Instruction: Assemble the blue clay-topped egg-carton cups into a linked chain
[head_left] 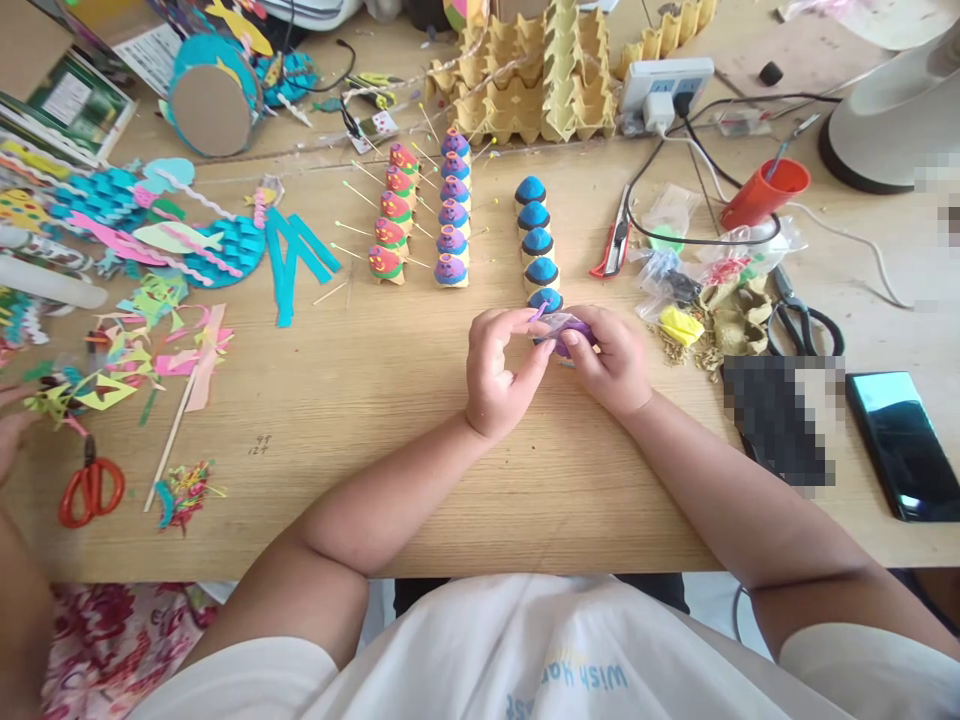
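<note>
at table centre, both hands point(555, 365) pinching purple clay point(568, 330), bare wood point(420, 480) nearer edge

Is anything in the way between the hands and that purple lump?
Nothing separate does: the left hand and the right hand both hold the purple lump. Only a thin clear wrapper seems to lie partly around it.

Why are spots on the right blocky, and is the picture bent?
Head view: pixel blocks mask spots beside the phone and at the right edge; the table edge bows from the wide lens; light is soft; left hand and right hand pinching a purple lump look sharp.
</note>
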